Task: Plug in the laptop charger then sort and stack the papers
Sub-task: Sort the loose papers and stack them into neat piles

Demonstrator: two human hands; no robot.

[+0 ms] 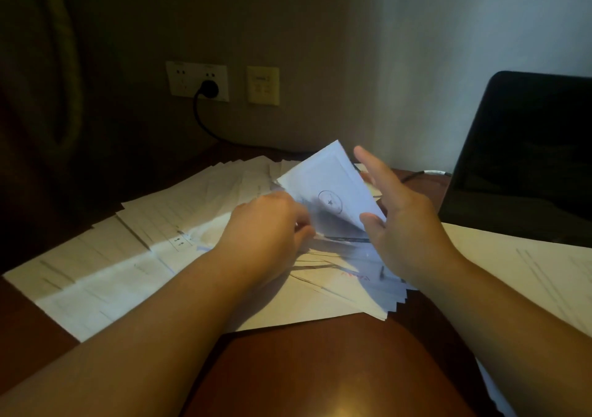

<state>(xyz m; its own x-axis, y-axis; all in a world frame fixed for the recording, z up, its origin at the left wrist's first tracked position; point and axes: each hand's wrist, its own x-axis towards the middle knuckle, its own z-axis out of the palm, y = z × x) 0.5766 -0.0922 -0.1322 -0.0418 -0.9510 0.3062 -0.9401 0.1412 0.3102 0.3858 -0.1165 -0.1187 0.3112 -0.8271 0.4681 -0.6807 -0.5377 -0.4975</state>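
Many white papers (179, 205) lie fanned across the brown desk (307, 365). A stamped sheet (323, 189) stands lifted and tilted at the centre. My left hand (269, 224) pinches its lower left edge with closed fingers. To the right of it, my right hand (397, 214) has straight, spread fingers and its thumb under the sheet's lower right corner. A black charger plug (209, 89) sits in the white wall socket (197, 80), and its cable (205, 125) runs down behind the papers. The open laptop (525, 157) stands at the right.
A second wall plate (262, 85) is right of the socket. More papers (528, 262) lie in front of the laptop at the right. A dark curtain (48, 80) hangs at the left. The desk's near front surface shows bare wood.
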